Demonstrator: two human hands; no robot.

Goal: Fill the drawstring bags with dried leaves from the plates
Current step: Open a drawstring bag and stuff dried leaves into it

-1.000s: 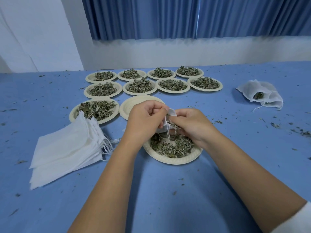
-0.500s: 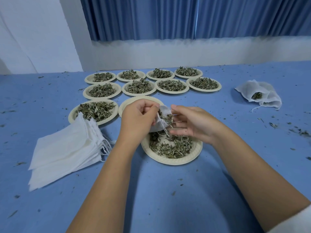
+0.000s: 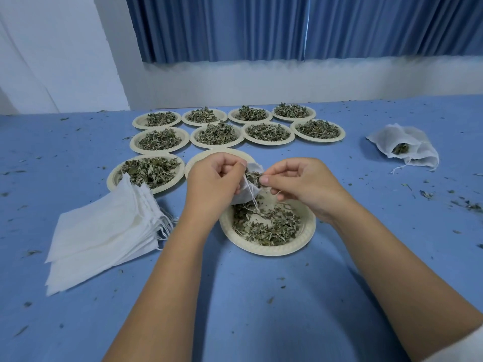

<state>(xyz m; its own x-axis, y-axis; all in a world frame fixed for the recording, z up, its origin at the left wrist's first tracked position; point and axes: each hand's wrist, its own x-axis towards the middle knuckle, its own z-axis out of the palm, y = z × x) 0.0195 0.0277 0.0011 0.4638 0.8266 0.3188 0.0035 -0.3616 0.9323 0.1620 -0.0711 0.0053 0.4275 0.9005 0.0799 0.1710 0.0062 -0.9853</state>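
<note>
From my remote seat, both hands meet just above the near plate (image 3: 261, 250), which lies on the blue worktop (image 3: 261, 309) with dried leaves (image 3: 269, 226) spread thinly over it. The left grip (image 3: 214, 184) is clenched round a white drawstring bag (image 3: 245, 195), fingers curled over its top edge so that the mouth faces right. The right grip (image 3: 300, 181) is closed at that mouth, thumb and forefinger nipping a pinch of leaves (image 3: 253, 177); I cannot tell whether it also catches the cloth rim. The bag's drawstring (image 3: 252, 201) hangs loose, its end among the leaves on the plate.

Behind the left grip lies an empty plate (image 3: 209, 156), partly hidden. To its left a full plate (image 3: 112, 178) carries a heap of leaves. Farther back stand eight more heaped plates (image 3: 266, 133) in two rows of four, rims almost touching.

At near left a stack of flat empty bags (image 3: 104, 231) lies fanned, one corner overlapping the full plate's rim, strings trailing to the right. At far right, well apart from the plates, lie filled bags (image 3: 407, 145), one open mouth showing green. Leaf crumbs are scattered over the worktop. A blue curtain (image 3: 261, 27) hangs behind, above a white wall.
</note>
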